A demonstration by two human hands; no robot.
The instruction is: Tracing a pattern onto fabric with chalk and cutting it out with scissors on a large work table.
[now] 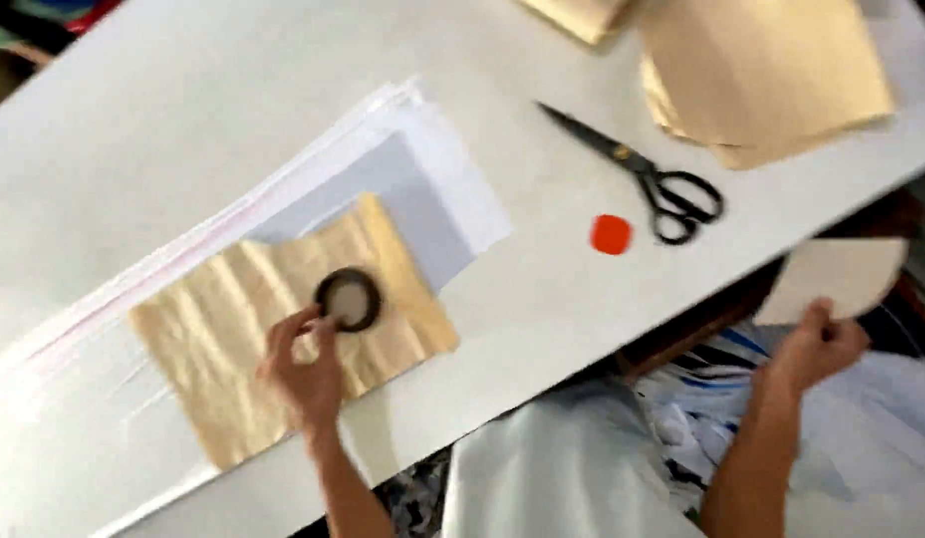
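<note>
My left hand [305, 371] rests on a crumpled tan sheet [233, 329] and pinches the near edge of a dark ring-shaped tape roll [349, 299] lying on it. The tan sheet lies on a stack of white paper sheets [432, 189] on the white table [183, 110]. My right hand [816, 347] is off the table's edge, over my lap. It grips a pale rounded piece of card [846, 274] by its lower edge.
Black scissors [647, 174] lie shut on the table to the right of the white sheets. A small orange-red piece [611, 234] sits near them. A pile of tan sheets [761, 70] lies at the far right corner.
</note>
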